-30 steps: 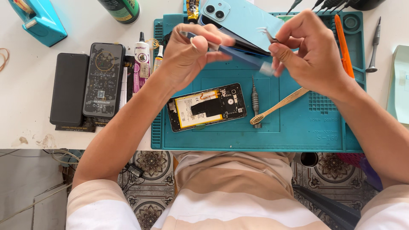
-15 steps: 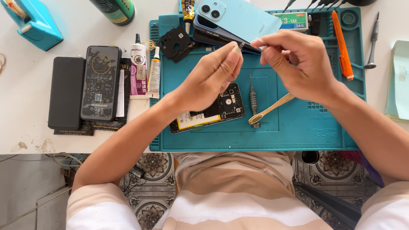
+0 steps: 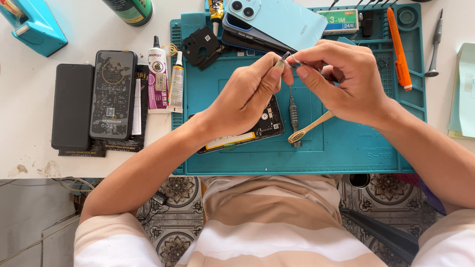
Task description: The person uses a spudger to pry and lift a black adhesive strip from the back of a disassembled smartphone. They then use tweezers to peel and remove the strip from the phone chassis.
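Observation:
My left hand [image 3: 247,94] and my right hand [image 3: 341,81] meet fingertip to fingertip above the teal work mat [image 3: 346,153]. The right hand is closed on thin metal tweezers [image 3: 296,61]. The left thumb and forefinger pinch a small dark piece [image 3: 284,58] at the tweezers' tip; I cannot make out what kind of part it is. Under the left hand an opened phone [image 3: 264,126] lies with its insides showing. A wooden toothbrush [image 3: 309,129] and a small screwdriver [image 3: 294,114] lie on the mat below the hands.
A light blue back cover [image 3: 282,20] rests on a dark phone frame [image 3: 247,40] at the mat's far edge, beside a black plastic part [image 3: 200,47]. Two glue tubes [image 3: 157,74] and two dark phones [image 3: 113,94] lie left. An orange tool [image 3: 398,47] lies right.
Both hands have come down from the far edge of the mat and drawn together. The bluish film seen between them a second ago is no longer in view.

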A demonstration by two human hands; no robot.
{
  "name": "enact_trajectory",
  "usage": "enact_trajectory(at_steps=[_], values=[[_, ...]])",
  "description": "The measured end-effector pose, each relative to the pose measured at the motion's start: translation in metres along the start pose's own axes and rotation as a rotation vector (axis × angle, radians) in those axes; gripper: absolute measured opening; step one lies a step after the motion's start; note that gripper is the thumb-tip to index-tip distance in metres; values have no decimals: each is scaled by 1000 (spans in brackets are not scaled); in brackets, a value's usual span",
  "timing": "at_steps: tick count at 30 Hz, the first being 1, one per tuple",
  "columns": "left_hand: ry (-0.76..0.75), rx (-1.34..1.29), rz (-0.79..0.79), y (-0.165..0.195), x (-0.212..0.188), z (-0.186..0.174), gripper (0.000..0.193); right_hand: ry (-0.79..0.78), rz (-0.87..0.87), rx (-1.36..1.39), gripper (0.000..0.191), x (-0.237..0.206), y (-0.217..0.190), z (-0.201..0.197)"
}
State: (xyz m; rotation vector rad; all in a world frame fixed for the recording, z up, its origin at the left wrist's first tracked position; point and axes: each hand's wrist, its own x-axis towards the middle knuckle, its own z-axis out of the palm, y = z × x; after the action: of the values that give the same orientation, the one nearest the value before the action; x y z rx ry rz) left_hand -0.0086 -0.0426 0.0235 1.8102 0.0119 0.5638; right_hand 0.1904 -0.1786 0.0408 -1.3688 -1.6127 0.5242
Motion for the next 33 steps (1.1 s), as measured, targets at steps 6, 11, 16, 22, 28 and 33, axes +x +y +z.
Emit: enact_trajectory(at_steps=[6, 11, 16, 22, 28, 33], values=[[14, 44, 12, 0, 0, 1, 29, 33, -104, -186, 17, 0, -2, 3], [36, 60, 24, 0, 0, 3, 28, 45, -146, -233, 17, -1, -5, 6], [43, 61, 17, 0, -1, 4, 28, 37, -146, -223, 18, -2, -5, 7], [45, 71, 21, 0, -1, 5, 28, 38, -151, -243, 19, -2, -4, 6], [48, 78, 49, 0, -1, 4, 29, 41, -156, -249, 20, -3, -3, 7], [42, 68, 16, 0, -1, 5, 30, 43, -167, -255, 20, -2, -2, 6]])
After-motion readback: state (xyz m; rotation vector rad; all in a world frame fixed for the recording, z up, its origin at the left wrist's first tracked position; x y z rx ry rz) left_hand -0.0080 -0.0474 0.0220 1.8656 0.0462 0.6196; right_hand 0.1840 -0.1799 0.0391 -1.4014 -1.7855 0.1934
